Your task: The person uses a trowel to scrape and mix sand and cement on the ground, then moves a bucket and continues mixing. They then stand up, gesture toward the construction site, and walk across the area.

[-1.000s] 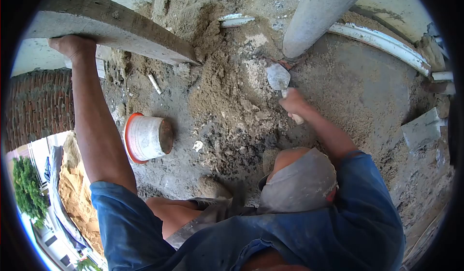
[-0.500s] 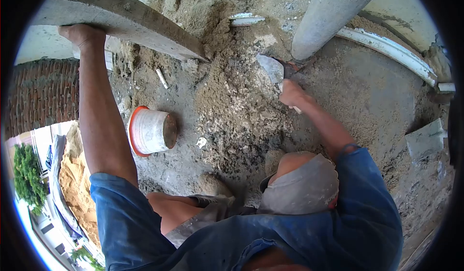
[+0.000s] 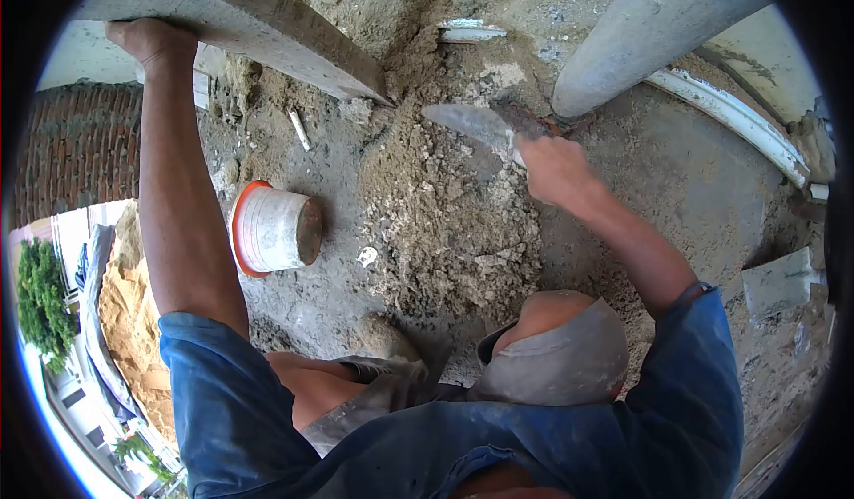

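My right hand (image 3: 553, 168) grips a trowel (image 3: 471, 123) whose grey blade points left over a heap of sandy mortar (image 3: 445, 205). The blade hangs just left of the base of a grey concrete column (image 3: 658, 28). My left hand (image 3: 151, 38) is stretched up and left, its fingers wrapped around the near edge of a thick wooden plank (image 3: 240, 23) that crosses the top left.
A white bucket with an orange rim (image 3: 271, 230) lies on its side left of the mortar heap. A white pipe (image 3: 738, 121) curves along the right; a grey block (image 3: 778, 281) lies at the far right. A brick wall (image 3: 76, 156) drops away on the left.
My right hand has lifted and swung the trowel to the left, from beside the column base to over the mortar heap. My left hand keeps its hold on the plank.
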